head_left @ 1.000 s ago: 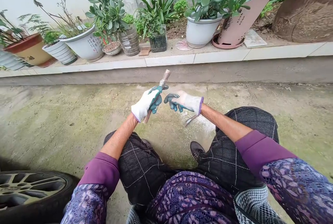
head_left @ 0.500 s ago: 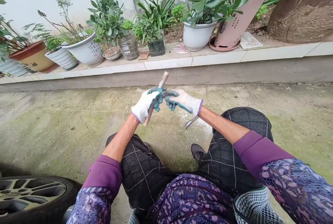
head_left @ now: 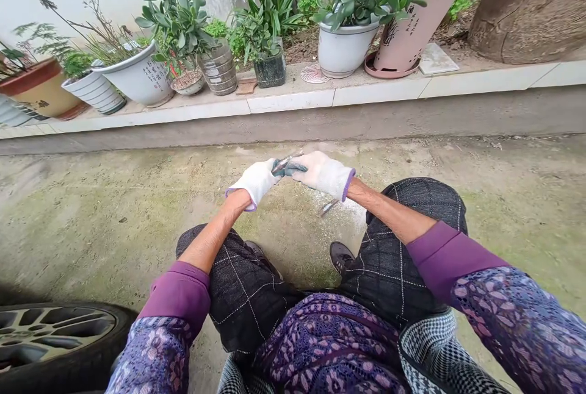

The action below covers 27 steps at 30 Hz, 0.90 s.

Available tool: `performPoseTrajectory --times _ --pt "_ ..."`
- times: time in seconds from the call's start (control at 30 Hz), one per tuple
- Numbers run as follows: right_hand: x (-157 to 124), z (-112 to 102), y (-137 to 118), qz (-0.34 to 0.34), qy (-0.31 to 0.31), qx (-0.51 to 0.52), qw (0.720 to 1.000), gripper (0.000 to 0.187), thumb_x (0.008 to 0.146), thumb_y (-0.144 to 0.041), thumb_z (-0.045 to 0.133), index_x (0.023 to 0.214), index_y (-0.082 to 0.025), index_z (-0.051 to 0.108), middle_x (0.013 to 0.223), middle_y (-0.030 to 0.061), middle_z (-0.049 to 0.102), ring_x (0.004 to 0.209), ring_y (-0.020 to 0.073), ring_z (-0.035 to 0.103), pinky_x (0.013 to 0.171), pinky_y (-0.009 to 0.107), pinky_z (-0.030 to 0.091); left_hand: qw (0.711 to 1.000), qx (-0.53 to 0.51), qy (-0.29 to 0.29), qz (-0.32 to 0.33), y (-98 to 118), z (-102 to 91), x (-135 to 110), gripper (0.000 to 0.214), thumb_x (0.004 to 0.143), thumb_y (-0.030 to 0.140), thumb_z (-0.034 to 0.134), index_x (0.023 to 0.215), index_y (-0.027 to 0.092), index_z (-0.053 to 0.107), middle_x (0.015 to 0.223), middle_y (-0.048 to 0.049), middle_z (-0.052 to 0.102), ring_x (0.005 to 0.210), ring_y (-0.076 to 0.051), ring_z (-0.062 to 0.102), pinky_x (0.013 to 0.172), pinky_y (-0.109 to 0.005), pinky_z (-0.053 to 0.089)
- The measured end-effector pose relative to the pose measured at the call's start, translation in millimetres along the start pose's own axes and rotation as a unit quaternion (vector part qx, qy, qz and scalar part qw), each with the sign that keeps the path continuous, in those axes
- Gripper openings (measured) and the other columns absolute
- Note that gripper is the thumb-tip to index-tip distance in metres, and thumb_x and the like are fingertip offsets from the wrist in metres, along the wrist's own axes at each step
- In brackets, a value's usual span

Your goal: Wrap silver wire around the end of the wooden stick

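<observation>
My left hand (head_left: 257, 182), in a white work glove with a green-coated palm and purple cuff, is closed around a wooden stick (head_left: 284, 163). The stick now lies tilted nearly flat, with silvery wire-like winding around its upper part. My right hand (head_left: 323, 172), gloved alike, meets the left at the stick. Its fingers are bent and pressed together there; what they pinch is hidden behind the hand. Below my right wrist, a short stick-like piece (head_left: 328, 207) lies on the concrete, beside pale powder or crumbs.
A tiled ledge (head_left: 293, 100) runs across the front, bearing several potted plants, among them a white pot (head_left: 347, 49) and a tall pink pot (head_left: 403, 40). A car wheel (head_left: 59, 336) stands at my lower left. My knees flank the concrete ground (head_left: 151, 199).
The stick has turned from steeply upright to nearly flat. Both hands have rolled so the backs of the gloves face up, and my right hand has come over the stick.
</observation>
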State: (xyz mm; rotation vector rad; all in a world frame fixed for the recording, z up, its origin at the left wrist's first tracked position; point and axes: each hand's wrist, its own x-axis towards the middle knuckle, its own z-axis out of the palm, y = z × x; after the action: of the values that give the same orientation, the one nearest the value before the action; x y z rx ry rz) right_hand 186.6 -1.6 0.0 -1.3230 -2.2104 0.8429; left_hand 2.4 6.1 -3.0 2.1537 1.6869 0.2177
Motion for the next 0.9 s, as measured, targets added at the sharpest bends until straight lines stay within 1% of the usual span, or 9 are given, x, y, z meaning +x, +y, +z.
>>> performPoseTrajectory --times 0.07,0.17,0.27,0.33,0.47,0.57,0.63,0.77,0.9 --pt "4.4 1.2 2.2 0.009 -0.015 -0.029 0.999 0.007 0.077 -0.022 0.071 0.071 -0.021 0.067 0.079 0.0068 0.073 0.09 0.0247 0.065 0.07 0.028 0.042 0.996 0.082 -0.031 0.014 -0.9 6.3 -0.2 0.025 0.086 0.026 0.064 0.108 0.016 0.068 0.082 -0.0119 0.073 0.08 -0.025 0.069 0.072 -0.032 0.049" --pt "11.7 -2.4 12.7 0.022 -0.023 -0.041 0.999 0.013 0.076 -0.022 0.072 0.065 -0.021 0.064 0.073 0.0071 0.071 0.088 0.0243 0.065 0.069 0.028 0.041 0.963 0.241 -0.088 0.08 -3.8 12.2 -4.9 0.03 0.092 0.027 0.054 0.119 0.018 0.065 0.093 -0.0146 0.074 0.086 -0.028 0.071 0.074 -0.034 0.049" --pt "16.6 -8.1 26.0 0.008 -0.019 -0.032 0.999 0.007 0.078 -0.021 0.065 0.071 -0.019 0.068 0.076 0.0044 0.071 0.078 0.0191 0.063 0.067 0.026 0.041 0.953 0.256 -0.097 0.125 -6.5 10.0 -10.3 0.032 0.094 0.037 0.051 0.119 0.023 0.065 0.097 -0.0117 0.075 0.086 -0.027 0.072 0.074 -0.033 0.049" --pt "17.6 -10.8 31.3 0.01 -0.032 0.029 0.999 0.011 0.077 -0.019 0.06 0.077 -0.018 0.072 0.077 0.002 0.07 0.069 0.0145 0.059 0.062 0.024 0.041 0.968 0.199 -0.083 0.129 -7.7 5.2 -13.4 0.03 0.093 0.041 0.054 0.115 0.026 0.068 0.098 -0.0081 0.075 0.086 -0.026 0.071 0.076 -0.032 0.049" --pt "17.1 -12.3 31.3 0.088 -0.064 0.203 0.973 0.021 0.077 -0.027 0.058 0.087 -0.017 0.074 0.064 -0.0024 0.059 0.047 0.0086 0.041 0.042 0.022 0.03 0.989 0.075 -0.055 0.112 -8.9 -2.6 -19.5 0.027 0.089 0.041 0.057 0.105 0.024 0.07 0.092 -0.0041 0.074 0.081 -0.021 0.068 0.076 -0.029 0.049" --pt "16.6 -9.2 27.1 0.109 -0.052 0.303 0.945 0.018 0.074 -0.032 0.063 0.082 -0.016 0.069 0.055 -0.0046 0.05 0.042 0.0074 0.035 0.036 0.021 0.023 0.994 -0.006 -0.035 0.1 -7.7 -5.5 -23.3 0.027 0.084 0.04 0.063 0.101 0.02 0.07 0.086 -0.0033 0.072 0.076 -0.018 0.064 0.071 -0.028 0.049" --pt "15.9 -5.1 23.3 0.117 -0.048 0.345 0.93 0.014 0.073 -0.03 0.065 0.077 -0.017 0.063 0.05 -0.0059 0.046 0.04 0.0071 0.034 0.034 0.02 0.023 0.992 -0.099 -0.011 0.073 -4.3 -8.5 -25.0 0.034 0.082 0.038 0.064 0.11 0.019 0.068 0.085 -0.0022 0.07 0.07 -0.015 0.061 0.063 -0.025 0.048" --pt "12.9 4.1 14.3 0.118 -0.07 0.376 0.916 0.009 0.077 -0.026 0.062 0.075 -0.018 0.057 0.047 -0.0071 0.044 0.037 0.0069 0.037 0.032 0.017 0.026 0.945 -0.328 0.002 0.004 7.8 -16.9 -27.1 0.065 0.077 0.032 0.066 0.139 0.019 0.053 0.091 -0.002 0.067 0.061 -0.009 0.056 0.044 -0.018 0.038" --pt "9.4 6.1 13.0 0.108 -0.085 0.36 0.923 0.004 0.08 -0.02 0.06 0.077 -0.018 0.06 0.054 -0.0032 0.056 0.044 0.0093 0.05 0.032 0.017 0.036 0.904 -0.428 -0.004 -0.009 17.0 -20.9 -26.4 0.063 0.069 0.026 0.069 0.13 0.014 0.06 0.086 -0.0019 0.064 0.059 -0.007 0.053 0.041 -0.016 0.037"
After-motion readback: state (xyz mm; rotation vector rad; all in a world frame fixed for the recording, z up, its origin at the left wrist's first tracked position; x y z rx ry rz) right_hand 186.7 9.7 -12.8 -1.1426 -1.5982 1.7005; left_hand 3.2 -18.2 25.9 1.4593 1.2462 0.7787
